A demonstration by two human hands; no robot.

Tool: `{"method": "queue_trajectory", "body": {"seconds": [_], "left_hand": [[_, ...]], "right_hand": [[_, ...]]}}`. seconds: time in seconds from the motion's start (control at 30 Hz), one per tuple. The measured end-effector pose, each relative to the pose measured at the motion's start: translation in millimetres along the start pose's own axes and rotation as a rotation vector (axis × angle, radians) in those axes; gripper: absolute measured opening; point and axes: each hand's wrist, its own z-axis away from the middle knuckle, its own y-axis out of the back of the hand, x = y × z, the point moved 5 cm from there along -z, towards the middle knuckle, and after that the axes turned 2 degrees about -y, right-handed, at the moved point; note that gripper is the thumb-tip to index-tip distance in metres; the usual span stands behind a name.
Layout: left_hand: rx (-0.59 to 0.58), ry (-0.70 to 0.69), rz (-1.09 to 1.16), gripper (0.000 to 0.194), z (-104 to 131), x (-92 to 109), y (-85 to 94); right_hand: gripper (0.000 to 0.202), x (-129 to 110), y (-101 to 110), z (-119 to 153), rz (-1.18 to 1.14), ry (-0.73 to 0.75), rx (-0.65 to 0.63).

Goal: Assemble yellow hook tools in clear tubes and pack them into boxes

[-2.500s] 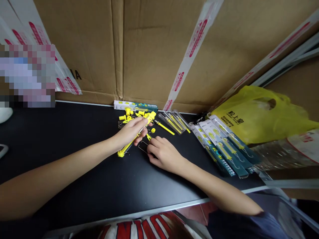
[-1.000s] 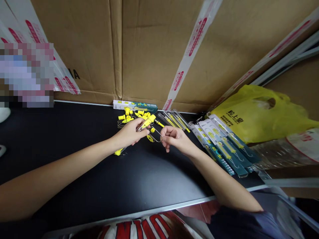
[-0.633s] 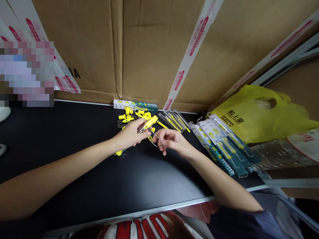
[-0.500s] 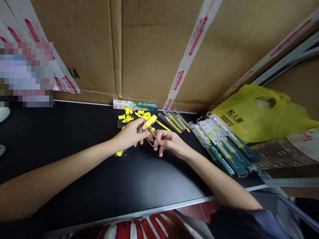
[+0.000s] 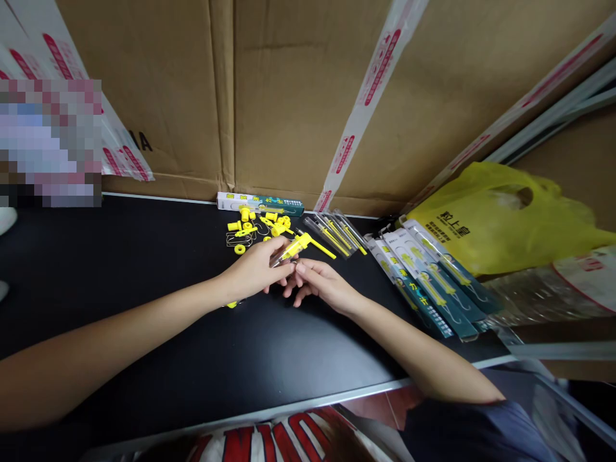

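Note:
My left hand (image 5: 257,266) is closed around a clear spring scale tube (image 5: 289,250) with a yellow cap, tilted up to the right. My right hand (image 5: 325,282) meets it, thumb and forefinger pinching the end of a metal wire hook (image 5: 295,261), mostly hidden by the fingers. Just beyond the hands lie loose yellow plastic parts (image 5: 239,249) and bent wire hooks (image 5: 235,239). A yellow rod (image 5: 321,246) lies past my right fingers. Another yellow piece (image 5: 231,304) pokes out below my left wrist.
A printed spring scale box (image 5: 260,204) lies at the back edge, with several clear tubes (image 5: 337,234) to its right. More boxes (image 5: 433,282) are stacked at the right, before a yellow plastic bag (image 5: 505,218). Large cardboard (image 5: 298,96) walls off the black table's (image 5: 289,346) back.
My right hand has moved left, against my left hand. The wire hook that showed between the hands is now mostly hidden. The capped tube has shifted slightly right and down.

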Motion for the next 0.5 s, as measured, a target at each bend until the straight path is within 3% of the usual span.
{"method": "queue_trajectory", "body": {"seconds": [0.13,0.3,0.5], "left_hand": [[-0.004,0.016,-0.013,0.012,-2,-4,0.7],[-0.003,0.110,0.043,0.021,-3,-10,-1.0],[-0.044,0.246,0.216,0.026,-2,-18,-5.5]], "right_hand": [[0.040,-6,7,0,0.184,0.154,0.090],[0.032,-20,12,6,0.621,0.357,0.240],[0.022,-28,16,10,0.916,0.418,0.331]]}}
